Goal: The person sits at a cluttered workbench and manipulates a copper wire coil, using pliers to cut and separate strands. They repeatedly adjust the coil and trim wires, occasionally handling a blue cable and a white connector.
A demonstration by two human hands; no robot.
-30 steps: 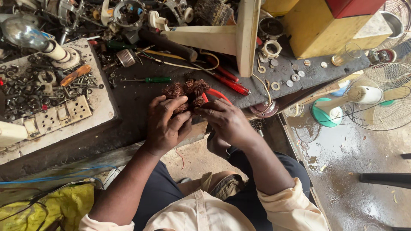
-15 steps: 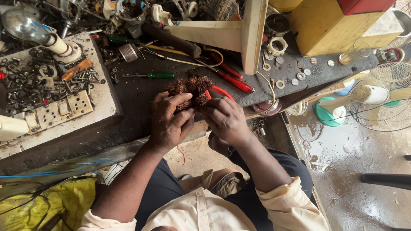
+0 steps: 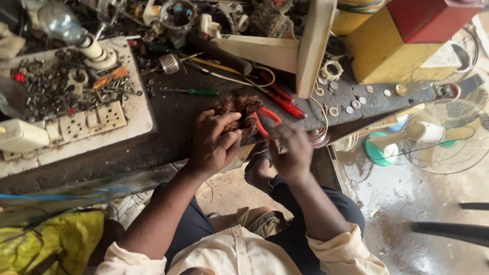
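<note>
Left hand [image 3: 214, 145] is gripping a tangled reddish-brown copper wire coil [image 3: 238, 108] at the dark workbench [image 3: 168, 109] edge. Right hand [image 3: 291, 153] is sitting just beside it, curled; grip unclear, blurred. Red-handled pliers [image 3: 279, 101] are lying behind the coil, green-handled screwdriver [image 3: 196, 92] to the left.

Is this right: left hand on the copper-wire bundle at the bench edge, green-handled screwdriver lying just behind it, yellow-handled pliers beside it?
Not quite. The head view shows the pliers beside the copper-wire bundle have red handles, not yellow. The rest holds: the left hand grips the bundle at the bench edge, and the green-handled screwdriver lies just behind it.
</note>
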